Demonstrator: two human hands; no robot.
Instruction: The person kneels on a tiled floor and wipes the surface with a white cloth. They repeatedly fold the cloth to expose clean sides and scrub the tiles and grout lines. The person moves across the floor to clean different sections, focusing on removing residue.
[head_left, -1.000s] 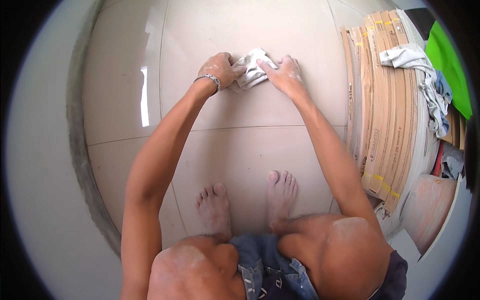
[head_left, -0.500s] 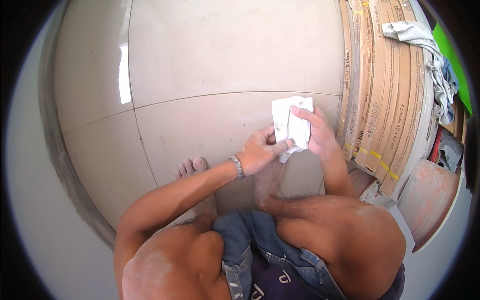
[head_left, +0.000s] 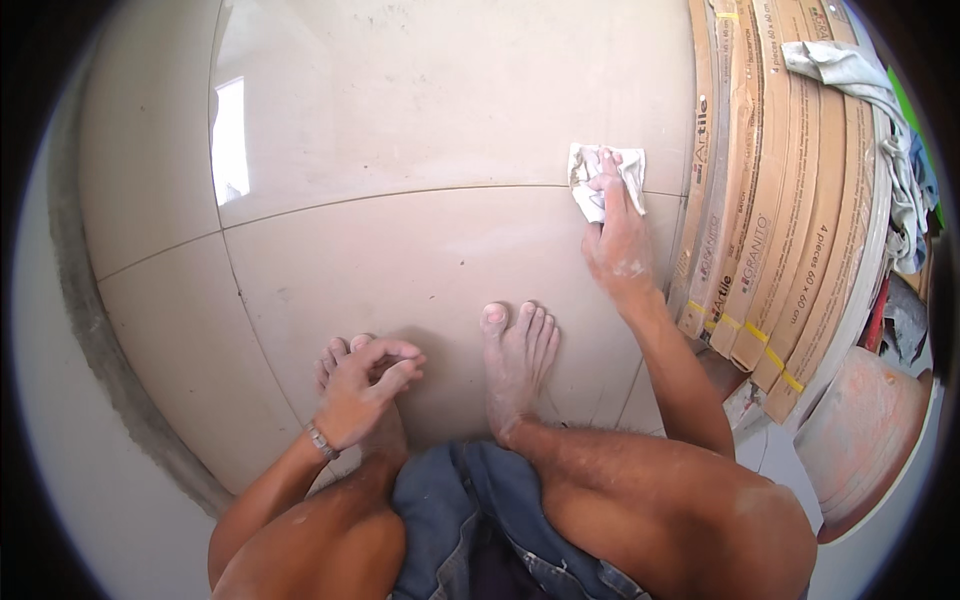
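While the person squats barefoot on the glossy beige tiled floor [head_left: 420, 130], a crumpled white cloth [head_left: 605, 178] is pressed flat against the tile by the right hand [head_left: 618, 240], whose fingers are stretched out over it rather than curled around it, so the cloth is pinned under the fingertips and not gripped. The cloth lies right on the grout line that runs across the floor, close to the floor's right edge and just beside the stack of brown cardboard tile boxes [head_left: 770, 200] stood on edge there. The left hand [head_left: 365, 385] is rested on the left foot [head_left: 345, 365], its fingers loosely bent and holding nothing. As far as can be judged, the wiping of the laid tiles is well along: the wide tiles toward the far and left parts of the floor look smooth and shiny, with a bright window reflection on them, and no clear smears can be made out. What seems to be left is the strip along the right edge by the boxes and the tile under the feet, though fine dust would be too small to tell. A rough grey mortar band [head_left: 100, 340] is seen at the floor's left edge, and a bundle of pale cloths [head_left: 860, 80] is draped over the boxes.
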